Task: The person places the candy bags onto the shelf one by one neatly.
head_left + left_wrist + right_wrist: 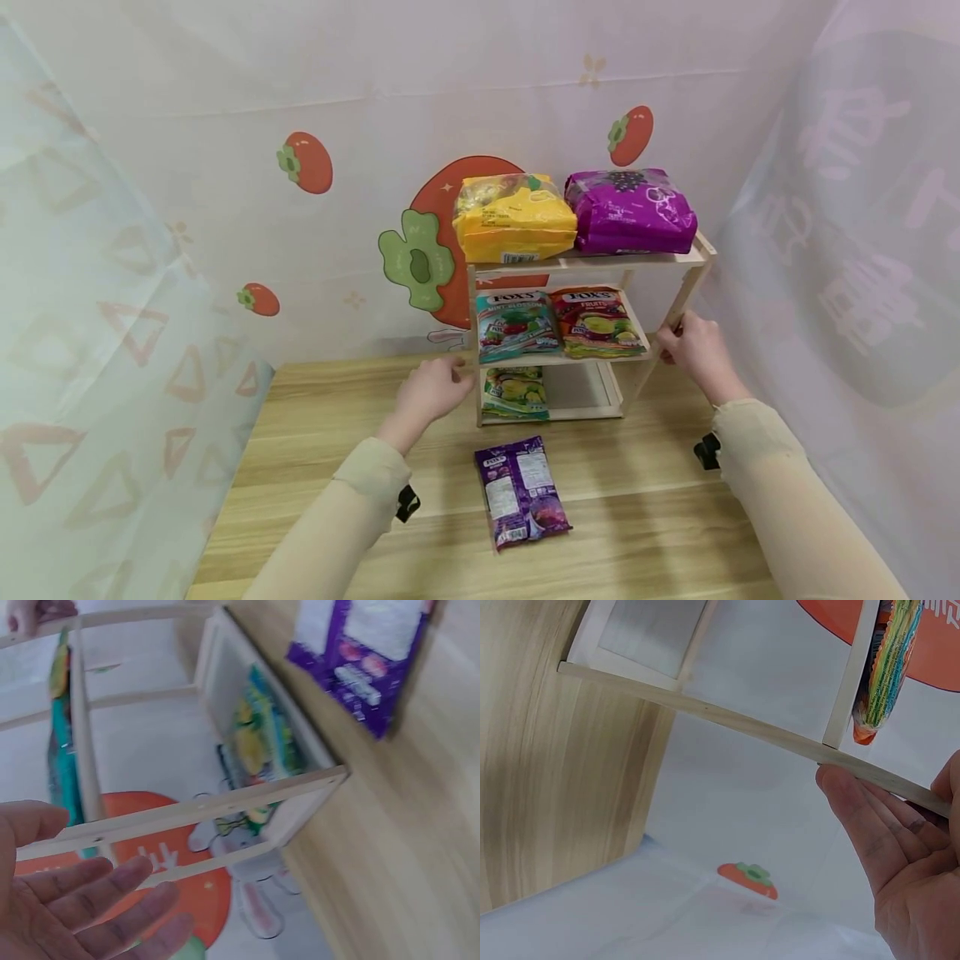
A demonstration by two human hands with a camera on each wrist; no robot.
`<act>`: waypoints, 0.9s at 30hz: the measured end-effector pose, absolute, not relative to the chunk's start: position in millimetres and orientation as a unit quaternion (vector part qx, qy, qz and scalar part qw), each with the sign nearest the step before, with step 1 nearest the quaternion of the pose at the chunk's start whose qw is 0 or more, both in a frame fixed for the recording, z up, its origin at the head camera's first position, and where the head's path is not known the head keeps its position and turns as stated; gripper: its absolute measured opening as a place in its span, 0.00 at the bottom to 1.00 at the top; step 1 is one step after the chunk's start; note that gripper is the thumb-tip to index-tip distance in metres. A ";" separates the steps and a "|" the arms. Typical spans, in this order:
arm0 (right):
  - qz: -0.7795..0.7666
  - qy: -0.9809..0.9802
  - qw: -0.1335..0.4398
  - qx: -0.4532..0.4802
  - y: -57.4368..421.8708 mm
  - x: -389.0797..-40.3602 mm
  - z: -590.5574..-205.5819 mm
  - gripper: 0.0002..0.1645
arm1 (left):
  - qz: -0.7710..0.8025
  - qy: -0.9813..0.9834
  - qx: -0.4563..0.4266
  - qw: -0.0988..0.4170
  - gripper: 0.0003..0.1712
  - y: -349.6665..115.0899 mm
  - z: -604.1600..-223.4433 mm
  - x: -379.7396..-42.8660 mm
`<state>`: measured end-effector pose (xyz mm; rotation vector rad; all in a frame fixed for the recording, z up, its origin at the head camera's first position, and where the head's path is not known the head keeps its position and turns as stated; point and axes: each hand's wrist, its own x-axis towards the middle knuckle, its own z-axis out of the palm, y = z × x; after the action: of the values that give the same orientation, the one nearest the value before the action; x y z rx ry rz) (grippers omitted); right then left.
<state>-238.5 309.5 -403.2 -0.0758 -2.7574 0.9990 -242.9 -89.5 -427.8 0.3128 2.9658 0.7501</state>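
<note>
A small wooden rack [600, 262] stands on the table between my hands. With thumb and fingers on either side, my right hand [697, 354] grips its right post [742, 733]. Beside the left post is my left hand [435, 388]; its fingers [120, 930] are spread and loose, holding nothing. On the top level sit a yellow candy bag [513, 229] and a purple candy bag [630, 215]. The middle level bears a teal FOX'S bag [517, 327] and a red FOX'S bag [597, 325]. A green-yellow bag [516, 392] lies at the bottom left.
A flat purple FOX'S bag [522, 492] lies on the wood-grain table [315, 467] in front of the rack. Behind hangs a pale cloth [360, 250] printed with red fruits. More cloth [847, 233] closes off both sides.
</note>
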 end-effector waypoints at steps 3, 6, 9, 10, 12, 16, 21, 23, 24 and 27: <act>0.342 -0.934 0.100 -0.028 309.3 -238.3 -402.5 0.13 | 0.243 0.965 0.102 0.019 0.24 -87.9 -415.1 -246.6; 0.337 -0.936 0.097 -0.031 309.6 -237.6 -401.3 0.13 | 0.243 0.964 0.108 0.008 0.25 -85.1 -403.6 -250.1; 0.330 -0.938 0.095 -0.031 310.0 -236.9 -400.6 0.14 | 0.245 0.963 0.109 0.004 0.26 -81.3 -394.3 -252.8; 0.328 -0.939 0.096 -0.030 310.0 -236.7 -400.5 0.14 | 0.244 0.963 0.109 0.006 0.27 -80.0 -391.8 -253.4; 0.325 -0.940 0.097 -0.031 310.1 -236.4 -400.8 0.14 | 0.242 0.964 0.106 0.008 0.27 -77.4 -387.7 -254.6; 0.323 -0.940 0.101 -0.033 310.4 -236.6 -401.5 0.14 | 0.239 0.965 0.106 0.011 0.22 -72.9 -381.0 -256.0; 0.325 -0.939 0.103 -0.032 310.4 -236.9 -402.1 0.14 | 0.243 0.965 0.095 -0.020 0.18 -67.8 -375.1 -257.6; 0.326 -0.939 0.102 -0.031 310.3 -236.9 -402.2 0.14 | 0.237 0.966 0.091 -0.037 0.18 -66.1 -373.0 -258.5; 0.324 -0.940 0.102 -0.031 310.3 -236.8 -402.2 0.14 | 0.230 0.968 0.090 -0.043 0.19 -65.4 -372.1 -259.1; 0.320 -0.941 0.102 -0.032 310.4 -236.8 -402.0 0.14 | 0.199 0.975 0.089 -0.043 0.26 -63.7 -370.1 -261.1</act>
<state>-236.8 310.4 -402.0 -0.0955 -2.7802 0.9449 -261.1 -63.7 -370.1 0.2885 3.1494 0.6416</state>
